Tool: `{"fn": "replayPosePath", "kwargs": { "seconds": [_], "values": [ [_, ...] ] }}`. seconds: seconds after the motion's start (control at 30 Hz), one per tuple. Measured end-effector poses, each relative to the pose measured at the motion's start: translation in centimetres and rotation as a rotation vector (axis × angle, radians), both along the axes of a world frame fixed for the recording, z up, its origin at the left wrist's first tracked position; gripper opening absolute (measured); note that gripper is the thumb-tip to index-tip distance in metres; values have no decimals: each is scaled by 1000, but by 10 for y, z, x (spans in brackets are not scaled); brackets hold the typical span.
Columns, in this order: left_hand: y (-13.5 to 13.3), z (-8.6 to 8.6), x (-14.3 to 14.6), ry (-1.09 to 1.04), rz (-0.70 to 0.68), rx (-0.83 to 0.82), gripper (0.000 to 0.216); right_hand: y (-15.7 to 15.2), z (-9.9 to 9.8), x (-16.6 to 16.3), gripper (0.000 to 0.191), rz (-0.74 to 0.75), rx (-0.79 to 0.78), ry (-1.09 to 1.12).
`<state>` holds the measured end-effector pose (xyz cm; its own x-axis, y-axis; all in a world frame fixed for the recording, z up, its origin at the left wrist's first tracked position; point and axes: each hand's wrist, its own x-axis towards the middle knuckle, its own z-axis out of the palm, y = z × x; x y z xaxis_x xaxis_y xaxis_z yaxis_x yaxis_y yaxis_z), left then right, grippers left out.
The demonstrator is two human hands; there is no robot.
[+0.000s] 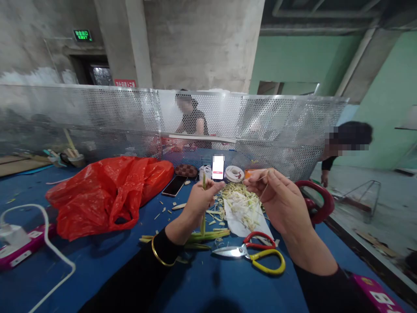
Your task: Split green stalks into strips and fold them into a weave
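Note:
My left hand (199,198) is closed round an upright green plant stalk (203,224), whose ends show above and below the fingers. Raised to the right, my right hand (276,193) pinches a thin pale strand (265,188) between thumb and fingertips. Between and beyond the hands lies a heap of pale green shreds (243,206), partly on a white paper sheet (234,224). Under my left wrist, several more green stalks (211,235) lie on the blue table (208,278). Scissors (243,251) with one red and one yellow handle rest nearby, blades pointing left.
A red plastic bag (107,191) fills the left side, near a purple power strip (29,245) with a white cable (70,261). Phones (175,185), a tape roll (234,174) and a perforated metal screen (202,117) stand behind. Two people are beyond the screen and at right.

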<state>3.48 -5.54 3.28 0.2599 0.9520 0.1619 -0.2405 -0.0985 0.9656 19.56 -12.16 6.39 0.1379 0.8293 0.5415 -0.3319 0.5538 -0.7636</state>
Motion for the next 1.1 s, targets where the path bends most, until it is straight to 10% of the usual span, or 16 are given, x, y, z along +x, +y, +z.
{"fn": "replayPosePath", "kwargs": {
  "seconds": [0.27, 0.73, 1.1],
  "values": [
    [-21, -11, 13, 186, -567, 78, 29, -7, 4, 2, 22, 23, 47, -54],
    [7, 6, 27, 117, -496, 140, 29, -22, 23, 35, 18, -222, 236, 133],
    [35, 10, 65, 484, -436, 390, 31, -39, 34, 41, 20, -401, 360, 200]
  ]
}}
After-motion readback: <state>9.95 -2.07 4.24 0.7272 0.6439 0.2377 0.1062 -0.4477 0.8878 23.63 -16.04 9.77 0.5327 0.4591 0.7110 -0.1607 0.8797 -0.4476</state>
